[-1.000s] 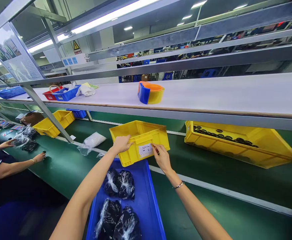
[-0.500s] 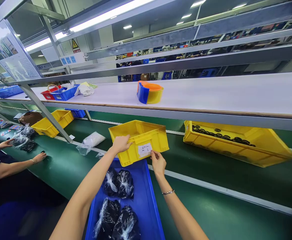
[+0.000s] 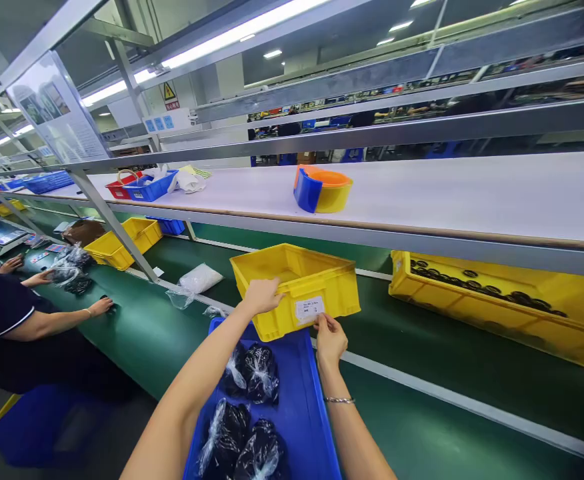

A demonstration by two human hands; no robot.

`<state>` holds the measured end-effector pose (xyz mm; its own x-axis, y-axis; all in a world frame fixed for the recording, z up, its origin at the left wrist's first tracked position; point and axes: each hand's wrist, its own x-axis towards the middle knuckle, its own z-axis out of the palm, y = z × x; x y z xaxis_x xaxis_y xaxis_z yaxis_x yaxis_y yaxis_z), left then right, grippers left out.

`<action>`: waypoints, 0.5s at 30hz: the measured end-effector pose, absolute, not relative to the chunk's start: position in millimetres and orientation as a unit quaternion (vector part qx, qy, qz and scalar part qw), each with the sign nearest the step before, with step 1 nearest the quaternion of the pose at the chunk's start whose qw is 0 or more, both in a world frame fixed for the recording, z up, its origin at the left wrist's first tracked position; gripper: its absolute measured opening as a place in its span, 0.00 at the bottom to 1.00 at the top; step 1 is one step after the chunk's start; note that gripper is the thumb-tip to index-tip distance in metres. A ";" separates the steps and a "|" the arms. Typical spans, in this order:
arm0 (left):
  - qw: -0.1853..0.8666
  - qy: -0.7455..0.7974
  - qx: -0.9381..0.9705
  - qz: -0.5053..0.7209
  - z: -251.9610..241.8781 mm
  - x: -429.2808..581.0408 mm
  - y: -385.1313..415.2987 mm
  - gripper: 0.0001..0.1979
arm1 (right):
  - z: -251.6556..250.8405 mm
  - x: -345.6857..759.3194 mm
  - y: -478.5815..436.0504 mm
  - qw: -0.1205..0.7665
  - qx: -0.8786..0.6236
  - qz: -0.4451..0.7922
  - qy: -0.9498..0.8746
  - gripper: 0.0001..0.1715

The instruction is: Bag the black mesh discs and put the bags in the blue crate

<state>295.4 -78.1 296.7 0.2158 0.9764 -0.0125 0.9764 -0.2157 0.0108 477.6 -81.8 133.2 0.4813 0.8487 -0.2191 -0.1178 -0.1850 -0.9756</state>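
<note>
A yellow plastic bin (image 3: 339,293) sits tilted over the far end of a blue tray (image 3: 305,400). My left hand (image 3: 263,297) is closed over the bin's near rim, fingers curled inward. At the lower right corner of the white handwritten label (image 3: 309,309) on the bin's front, my right hand (image 3: 331,337) pinches with thumb and fingertips. The fingers partly hide that corner. Below my arms, the tray holds several clear plastic bags of black parts (image 3: 261,373), knotted at the top.
A long yellow bin (image 3: 472,303) with black rings stands at right under the white shelf (image 3: 447,193). Tape rolls (image 3: 325,190) sit on the shelf. A bag of white material (image 3: 199,279) lies left of my bin. A co-worker's hand (image 3: 101,307) is on the green bench at left.
The view has swung a little left, so the scene sits further right. Both hands keep their places on the yellow bin and its label.
</note>
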 end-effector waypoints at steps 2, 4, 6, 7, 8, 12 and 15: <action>0.014 0.626 0.780 -0.002 297.3 297.9 -79.6 0.20 | 132.0 475.8 -79.1 0.578 -0.641 0.432 -0.259 0.53; 0.021 0.624 0.781 -0.002 297.5 299.5 -80.9 0.20 | 132.0 473.8 -75.9 0.583 -0.643 0.438 -0.233 0.50; 0.033 0.621 0.783 -0.002 297.1 299.7 -81.0 0.20 | 132.5 471.5 -71.9 0.588 -0.646 0.440 -0.209 0.47; 0.039 0.620 0.783 -0.003 296.8 299.4 -80.6 0.20 | 132.7 470.2 -70.0 0.590 -0.646 0.441 -0.202 0.46; 0.045 0.618 0.785 -0.003 296.5 299.0 -80.0 0.20 | 132.8 468.9 -68.4 0.591 -0.645 0.442 -0.198 0.46; 0.070 0.606 0.792 -0.004 295.1 299.1 -78.7 0.20 | 130.5 463.8 -67.6 0.607 -0.648 0.420 -0.188 0.41; 0.086 0.589 0.803 -0.007 292.7 302.8 -79.3 0.20 | 124.7 458.4 -70.3 0.615 -0.665 0.387 -0.173 0.36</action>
